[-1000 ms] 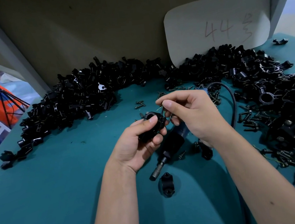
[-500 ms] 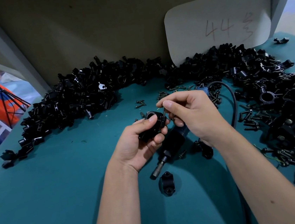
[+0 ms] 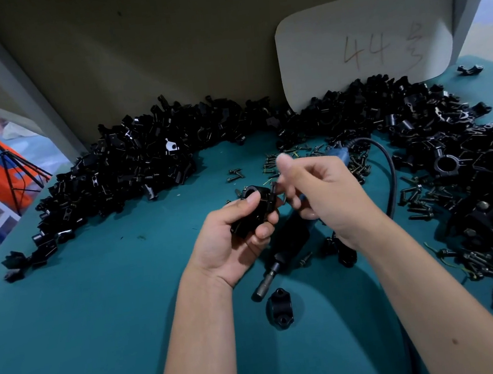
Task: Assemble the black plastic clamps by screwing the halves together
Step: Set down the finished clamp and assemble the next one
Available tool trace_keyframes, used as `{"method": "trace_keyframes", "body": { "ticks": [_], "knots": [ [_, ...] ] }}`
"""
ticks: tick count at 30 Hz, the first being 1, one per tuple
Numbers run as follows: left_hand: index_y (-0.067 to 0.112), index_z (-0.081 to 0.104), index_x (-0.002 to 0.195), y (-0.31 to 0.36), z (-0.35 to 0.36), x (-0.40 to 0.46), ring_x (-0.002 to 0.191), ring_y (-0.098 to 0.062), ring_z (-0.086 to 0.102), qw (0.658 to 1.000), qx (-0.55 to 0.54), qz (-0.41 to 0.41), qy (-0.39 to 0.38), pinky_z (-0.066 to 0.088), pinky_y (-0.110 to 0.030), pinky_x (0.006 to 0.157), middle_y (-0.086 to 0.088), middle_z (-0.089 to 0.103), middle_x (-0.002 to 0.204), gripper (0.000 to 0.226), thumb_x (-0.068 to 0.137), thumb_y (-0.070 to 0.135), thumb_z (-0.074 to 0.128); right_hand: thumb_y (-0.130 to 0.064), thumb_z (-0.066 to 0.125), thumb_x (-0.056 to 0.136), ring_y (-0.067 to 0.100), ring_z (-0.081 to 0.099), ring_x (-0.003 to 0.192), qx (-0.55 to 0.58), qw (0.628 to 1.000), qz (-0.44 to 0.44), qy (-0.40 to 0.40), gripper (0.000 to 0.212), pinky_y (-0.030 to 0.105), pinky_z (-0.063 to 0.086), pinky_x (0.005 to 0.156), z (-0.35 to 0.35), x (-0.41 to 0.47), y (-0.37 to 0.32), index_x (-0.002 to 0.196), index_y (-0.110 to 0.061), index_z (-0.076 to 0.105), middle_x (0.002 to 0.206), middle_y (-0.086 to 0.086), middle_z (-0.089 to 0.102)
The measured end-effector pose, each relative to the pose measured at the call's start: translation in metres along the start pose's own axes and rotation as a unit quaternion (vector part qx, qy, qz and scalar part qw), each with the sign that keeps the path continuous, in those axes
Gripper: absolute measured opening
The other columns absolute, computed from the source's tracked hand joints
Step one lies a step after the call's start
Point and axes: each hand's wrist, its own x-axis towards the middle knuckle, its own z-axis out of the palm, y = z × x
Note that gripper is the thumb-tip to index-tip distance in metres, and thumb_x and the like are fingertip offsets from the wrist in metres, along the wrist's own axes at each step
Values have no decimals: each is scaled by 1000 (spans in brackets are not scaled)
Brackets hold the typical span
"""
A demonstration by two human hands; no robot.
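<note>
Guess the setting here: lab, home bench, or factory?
Most likely a factory hand-assembly station. Big piles of identical black clamp parts line the teal table, loose screws lie scattered, a corded powered screwdriver lies there, and a card marked 44 leans on the back panel.

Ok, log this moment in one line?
left hand: grips clamp | right hand: fingers at clamp's edge, blurred | power screwdriver: lying on table

Left hand (image 3: 230,244) w/ black clamp (image 3: 254,210); right hand (image 3: 326,196) at its screw (image 3: 273,187).
</note>
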Motion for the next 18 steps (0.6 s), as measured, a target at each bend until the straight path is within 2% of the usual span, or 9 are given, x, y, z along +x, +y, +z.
{"method": "trace_keyframes", "body": {
  "ticks": [4,6,10,13,15,18],
  "knots": [
    [-3,75,89,0,0,0,48,-8,51,1000,-25,-1,-14,43,-14,42,-13,60,78,27,86,21,66,-24,63,104,12,48,62,47,999,-15,-20,20,21,34,47,-5,0,-1,99,-12,77,71,1,56],
    [-3,73,91,-1,1,0,48,-8,51,999,-30,-3,-13,43,-14,42,-13,60,77,26,87,21,64,-15,65,101,10,49,62,30,999,-25,-33,15,21,35,48,-4,-1,0,101,-18,80,69,-3,58],
    [-1,66,98,-1,3,0,47,-10,52,1000,-21,-5,-16,44,-15,41,-15,60,77,35,74,22,76,-22,76,94,9,46,57,0,999,-38,-16,10,21,36,49,-2,1,1,85,-19,80,62,-1,54],
    [-2,67,95,-1,4,0,46,-11,52,1000,-14,-4,-9,44,-16,40,-16,60,76,38,69,22,80,-40,79,90,10,42,54,-20,999,-41,14,31,19,35,49,-1,2,3,76,-14,70,60,-2,51],
    [-2,72,89,-1,5,1,46,-11,51,1000,-18,-3,-8,44,-16,40,-16,61,76,33,69,23,80,-50,70,95,11,44,57,2,1000,-26,10,40,21,35,48,-4,1,3,84,-12,70,67,2,53],
    [-2,75,88,-2,5,2,47,-10,51,1000,-24,-4,-16,44,-15,41,-15,60,77,29,73,23,77,-39,62,99,11,48,62,56,998,-20,-37,27,22,32,47,-10,0,1,99,-16,77,77,0,58]
  ]
}}
